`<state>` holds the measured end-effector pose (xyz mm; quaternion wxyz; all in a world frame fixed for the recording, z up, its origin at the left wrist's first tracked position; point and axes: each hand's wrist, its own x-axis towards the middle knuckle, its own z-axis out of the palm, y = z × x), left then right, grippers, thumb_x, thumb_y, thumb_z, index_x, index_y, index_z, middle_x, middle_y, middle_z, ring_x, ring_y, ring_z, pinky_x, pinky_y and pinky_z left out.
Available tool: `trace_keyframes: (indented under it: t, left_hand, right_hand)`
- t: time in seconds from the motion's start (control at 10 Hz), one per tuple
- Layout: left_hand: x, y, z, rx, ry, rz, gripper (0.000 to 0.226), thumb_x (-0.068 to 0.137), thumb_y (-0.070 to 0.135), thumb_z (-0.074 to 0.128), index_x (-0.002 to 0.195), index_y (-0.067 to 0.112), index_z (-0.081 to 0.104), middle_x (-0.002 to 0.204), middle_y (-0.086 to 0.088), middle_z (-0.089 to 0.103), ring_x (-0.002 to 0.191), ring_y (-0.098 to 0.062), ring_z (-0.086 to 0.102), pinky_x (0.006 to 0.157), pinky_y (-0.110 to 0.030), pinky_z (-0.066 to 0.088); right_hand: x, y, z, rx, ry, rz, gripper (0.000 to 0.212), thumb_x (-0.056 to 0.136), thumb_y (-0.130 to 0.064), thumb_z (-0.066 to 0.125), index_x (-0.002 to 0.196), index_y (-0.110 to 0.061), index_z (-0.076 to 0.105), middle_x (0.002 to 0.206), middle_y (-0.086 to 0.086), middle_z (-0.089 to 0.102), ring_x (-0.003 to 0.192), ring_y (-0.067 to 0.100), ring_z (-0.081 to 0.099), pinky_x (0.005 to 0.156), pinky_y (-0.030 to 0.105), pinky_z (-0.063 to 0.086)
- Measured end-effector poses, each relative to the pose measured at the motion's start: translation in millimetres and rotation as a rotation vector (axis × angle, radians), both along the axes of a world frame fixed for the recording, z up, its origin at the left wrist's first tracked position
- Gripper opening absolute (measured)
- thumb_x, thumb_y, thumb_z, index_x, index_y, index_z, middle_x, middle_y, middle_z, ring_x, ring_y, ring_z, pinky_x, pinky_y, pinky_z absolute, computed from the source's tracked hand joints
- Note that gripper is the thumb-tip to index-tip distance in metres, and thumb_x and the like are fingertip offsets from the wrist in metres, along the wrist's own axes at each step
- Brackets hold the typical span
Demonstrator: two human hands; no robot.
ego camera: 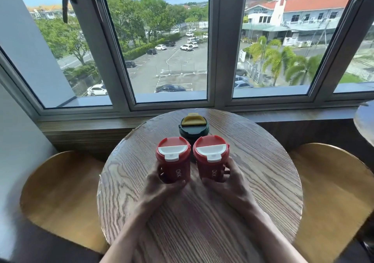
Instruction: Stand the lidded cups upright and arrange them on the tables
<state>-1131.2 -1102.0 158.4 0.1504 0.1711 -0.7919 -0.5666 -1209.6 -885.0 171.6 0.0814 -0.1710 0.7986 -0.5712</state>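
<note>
Two red cups with red-and-white lids stand upright side by side on the round wooden table (253, 181). My left hand (159, 183) grips the left red cup (173, 159) from below and at its handle. My right hand (230, 181) grips the right red cup (211, 157) the same way. Just behind them, a dark green cup with a yellow lid flap (193, 126) stands upright, touching or almost touching both red cups.
Two tan round stools flank the table, one on the left (60, 198) and one on the right (334, 192). A wooden sill and a large window run behind. The edge of another round table (364, 121) shows at the far right.
</note>
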Motion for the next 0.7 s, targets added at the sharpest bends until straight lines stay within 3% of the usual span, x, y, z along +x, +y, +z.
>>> trace_keyframes:
  t: [0.2,0.3,0.5,0.6,0.7]
  left_hand:
    - [-8.4,7.6,-1.3,-0.012,0.024,-0.013,0.076,0.057,0.012,0.092,0.122,0.021,0.054,0.104,0.006,0.071,0.090,0.006,0.069,0.073,-0.009,0.052]
    - [-8.4,7.1,0.2,-0.022,0.027,-0.035,0.080,0.052,0.024,0.089,0.123,0.019,0.054,0.103,0.007,0.072,0.091,0.005,0.069,0.075,-0.008,0.051]
    - [-8.2,2.4,1.3,0.004,0.029,-0.084,0.080,0.056,0.025,0.090,0.127,0.021,0.054,0.106,0.009,0.074,0.096,0.004,0.068,0.084,-0.013,0.052]
    - [-2.1,-1.8,-0.7,-0.106,-0.040,-0.139,0.069,0.065,0.024,0.087,0.124,0.029,0.052,0.108,0.017,0.072,0.103,0.003,0.065,0.090,-0.021,0.051]
    - [8.5,-6.5,-3.8,-0.528,-0.203,-0.185,0.079,0.076,0.060,0.067,0.142,0.026,0.039,0.142,0.008,0.050,0.139,-0.017,0.039,0.118,-0.043,0.026]
  right_hand:
    - [-10.4,1.2,-9.1,0.056,0.043,-0.017,0.064,0.056,-0.047,0.083,0.112,-0.037,0.054,0.104,-0.005,0.070,0.092,0.011,0.068,0.081,0.037,0.058]
    - [-11.4,1.8,-10.0,0.056,0.027,-0.020,0.064,0.058,-0.045,0.083,0.115,-0.033,0.056,0.104,-0.006,0.071,0.093,0.010,0.069,0.082,0.039,0.058]
    - [-10.6,3.7,-4.2,0.059,0.027,0.013,0.054,0.060,-0.042,0.082,0.108,-0.033,0.058,0.099,-0.007,0.073,0.090,0.008,0.069,0.081,0.039,0.057]
    - [-8.1,11.8,5.4,0.195,0.059,0.059,0.057,0.062,-0.047,0.081,0.112,-0.034,0.056,0.103,-0.013,0.067,0.094,0.010,0.065,0.076,0.025,0.051]
    - [-2.9,21.0,-0.7,0.520,0.189,0.071,0.081,0.073,-0.061,0.069,0.143,-0.038,0.036,0.147,-0.010,0.043,0.137,0.016,0.040,0.109,0.033,0.034]
